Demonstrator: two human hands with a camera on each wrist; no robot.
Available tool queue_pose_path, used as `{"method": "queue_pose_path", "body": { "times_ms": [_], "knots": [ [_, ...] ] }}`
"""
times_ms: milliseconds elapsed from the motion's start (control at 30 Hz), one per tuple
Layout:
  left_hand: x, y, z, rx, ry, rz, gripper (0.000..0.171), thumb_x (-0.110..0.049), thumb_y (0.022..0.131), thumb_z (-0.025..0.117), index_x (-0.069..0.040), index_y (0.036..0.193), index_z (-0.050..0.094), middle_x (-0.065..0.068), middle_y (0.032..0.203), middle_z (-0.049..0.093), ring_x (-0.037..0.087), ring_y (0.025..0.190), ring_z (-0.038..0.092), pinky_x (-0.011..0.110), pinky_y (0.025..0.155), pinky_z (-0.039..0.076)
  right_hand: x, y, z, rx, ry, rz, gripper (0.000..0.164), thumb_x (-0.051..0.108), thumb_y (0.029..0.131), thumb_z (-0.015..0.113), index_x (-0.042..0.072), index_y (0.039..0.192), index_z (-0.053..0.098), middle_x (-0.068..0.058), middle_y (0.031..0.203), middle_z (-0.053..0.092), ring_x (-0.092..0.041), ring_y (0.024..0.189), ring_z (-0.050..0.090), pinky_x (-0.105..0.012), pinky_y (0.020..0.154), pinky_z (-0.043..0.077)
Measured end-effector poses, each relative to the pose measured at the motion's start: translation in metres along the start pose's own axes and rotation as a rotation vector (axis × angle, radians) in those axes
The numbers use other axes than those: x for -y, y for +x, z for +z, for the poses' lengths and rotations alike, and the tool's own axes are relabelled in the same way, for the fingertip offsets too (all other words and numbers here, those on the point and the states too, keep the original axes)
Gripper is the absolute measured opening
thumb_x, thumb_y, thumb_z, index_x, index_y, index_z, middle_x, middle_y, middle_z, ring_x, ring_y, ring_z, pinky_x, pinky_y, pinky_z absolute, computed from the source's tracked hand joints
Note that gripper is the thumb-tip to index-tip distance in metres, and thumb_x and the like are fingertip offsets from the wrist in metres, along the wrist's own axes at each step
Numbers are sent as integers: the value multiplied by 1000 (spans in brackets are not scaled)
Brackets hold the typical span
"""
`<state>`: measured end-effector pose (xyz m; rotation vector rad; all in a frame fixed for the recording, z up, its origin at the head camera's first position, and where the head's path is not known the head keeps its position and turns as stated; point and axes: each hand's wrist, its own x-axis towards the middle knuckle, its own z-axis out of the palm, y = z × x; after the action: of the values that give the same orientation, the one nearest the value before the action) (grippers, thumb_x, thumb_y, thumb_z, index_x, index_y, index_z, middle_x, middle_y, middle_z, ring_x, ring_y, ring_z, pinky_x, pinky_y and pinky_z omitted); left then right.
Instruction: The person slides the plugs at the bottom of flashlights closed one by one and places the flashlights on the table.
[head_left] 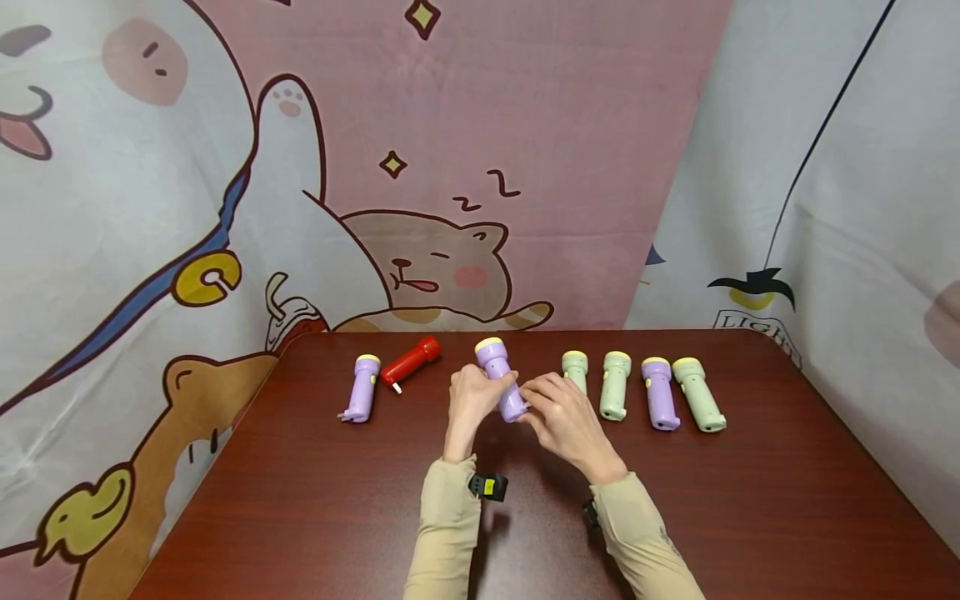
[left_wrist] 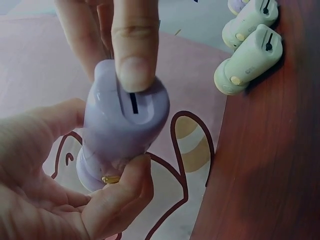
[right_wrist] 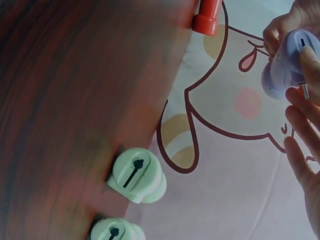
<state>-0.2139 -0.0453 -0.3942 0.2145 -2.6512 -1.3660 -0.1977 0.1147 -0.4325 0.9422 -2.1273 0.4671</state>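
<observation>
A purple flashlight [head_left: 494, 360] with a pale yellow lens rim is held tilted above the table, lens end away from me. My left hand [head_left: 471, 400] grips its body, thumb on one side and fingers curled round the other. At the tail end my right hand [head_left: 564, 418] pinches the flashlight, its thumb [left_wrist: 136, 70] pressing on the slotted end face. A thin metal prong [right_wrist: 305, 91] sticks out beside the right fingers in the right wrist view. The remaining right fingers are spread apart from the body.
Left on the brown table [head_left: 322, 517] lie a purple flashlight [head_left: 363, 390] with its prongs out and a red flashlight [head_left: 411, 363] with a white tab. Rightward stand green flashlights [head_left: 615, 385], [head_left: 575, 367] partly behind my hand, another green flashlight [head_left: 699, 396] and a purple flashlight [head_left: 660, 396]. A cartoon cloth hangs behind.
</observation>
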Motion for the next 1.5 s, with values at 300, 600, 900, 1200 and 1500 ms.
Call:
{"method": "queue_pose_path", "body": {
  "times_ms": [300,600,900,1200,1500],
  "knots": [
    [1,0,1,4,-4,13,42,-40,74,74,-9,58,50,1,56,44,17,55,46,26,48,35,2,0,0,-1,-9,15,35,20,68,84,3,96,71,-4,94,68,-21,91,60,-34,73,46],
    [2,0,4,18,-9,13,44,-43,75,73,-11,54,50,-1,53,46,17,54,50,25,49,36,1,-1,2,-15,-5,16,43,29,63,86,3,93,71,-6,92,68,-21,89,60,-36,79,49],
    [2,2,7,14,-11,12,44,-43,73,74,-12,54,49,-2,52,45,16,53,47,25,48,35,1,-2,4,-8,-28,31,47,32,64,86,2,97,71,-7,94,69,-22,90,61,-37,80,50],
    [2,7,11,35,-34,-24,42,-43,75,75,-6,62,59,4,57,59,14,48,55,24,44,43,-5,-9,5,7,-19,68,50,33,65,85,5,103,69,-5,100,68,-22,95,62,-38,84,50],
    [4,19,23,19,30,64,49,-46,74,74,-12,53,45,-4,50,38,14,49,42,25,44,31,-19,-19,-5,34,-8,142,49,33,72,79,5,111,67,-7,104,67,-24,97,61,-39,83,49]
  ]
}}
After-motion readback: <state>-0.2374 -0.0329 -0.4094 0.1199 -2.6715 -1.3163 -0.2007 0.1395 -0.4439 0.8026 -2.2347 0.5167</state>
